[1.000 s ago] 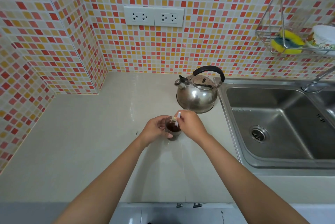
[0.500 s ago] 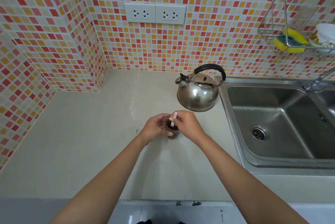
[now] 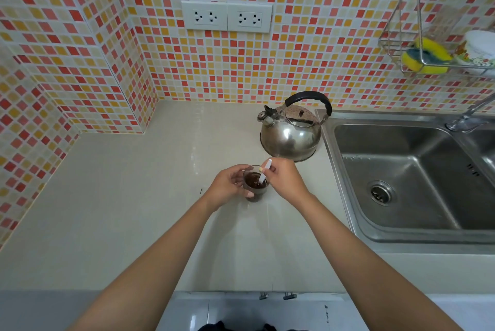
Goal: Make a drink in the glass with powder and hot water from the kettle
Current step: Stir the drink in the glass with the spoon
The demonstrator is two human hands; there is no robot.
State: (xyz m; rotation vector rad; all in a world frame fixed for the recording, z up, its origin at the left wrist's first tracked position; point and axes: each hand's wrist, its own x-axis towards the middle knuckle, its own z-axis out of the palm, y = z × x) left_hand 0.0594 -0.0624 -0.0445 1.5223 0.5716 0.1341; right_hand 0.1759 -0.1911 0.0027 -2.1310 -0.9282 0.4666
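A small clear glass [image 3: 255, 188] with dark brown drink stands on the beige counter [image 3: 134, 210]. My left hand [image 3: 227, 187] is wrapped around the glass's left side. Between thumb and fingers my right hand [image 3: 285, 180] pinches a thin white stirrer [image 3: 265, 171], whose lower end dips into the liquid. Just behind the glass, a steel kettle [image 3: 290, 135] with a black handle rests by the sink's edge.
A steel sink [image 3: 417, 178] lies to the right, its tap [image 3: 466, 119] at the back. A wire rack [image 3: 417, 44] on the tiled wall holds a yellow sponge [image 3: 426, 56] and a white dish. Two wall sockets [image 3: 227, 16] sit above the counter.
The stirrer has shifted a little inside the glass, its top now leaning right. Both hands stay at the glass. The camera tilted slightly.
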